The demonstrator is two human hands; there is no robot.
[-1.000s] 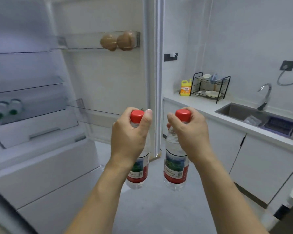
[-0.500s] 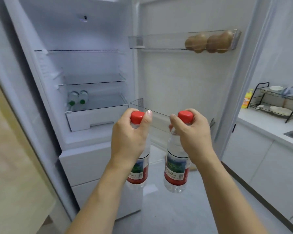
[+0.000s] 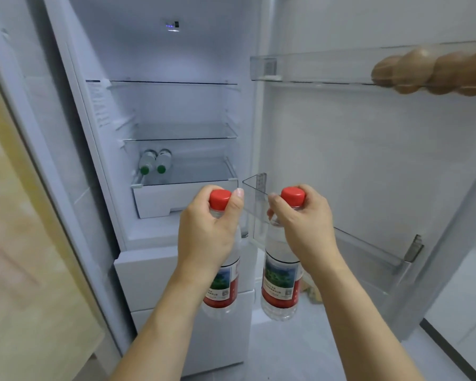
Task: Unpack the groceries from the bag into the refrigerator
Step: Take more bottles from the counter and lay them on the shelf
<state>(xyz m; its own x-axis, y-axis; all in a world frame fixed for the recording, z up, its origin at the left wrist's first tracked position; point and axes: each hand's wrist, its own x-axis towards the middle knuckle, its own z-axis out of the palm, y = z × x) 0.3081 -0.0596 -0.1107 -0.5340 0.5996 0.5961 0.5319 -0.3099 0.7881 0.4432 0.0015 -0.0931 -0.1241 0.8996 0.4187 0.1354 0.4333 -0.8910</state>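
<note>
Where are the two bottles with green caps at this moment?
In the head view, the two green-capped bottles lie side by side at the left of the lowest glass shelf, just above the white drawer.

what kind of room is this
Probably a home kitchen. An open refrigerator fills the view, two green-capped bottles lie on a shelf inside, and brown round food sits in its upper door rack.

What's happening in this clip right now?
A person stands at an open refrigerator, holding a red-capped water bottle by the neck in each hand: left hand on the left bottle, right hand on the right bottle. Neither is shelved yet. Two green-capped bottles lie on a lower shelf; brown rounded items sit in the upper door bin.
</note>
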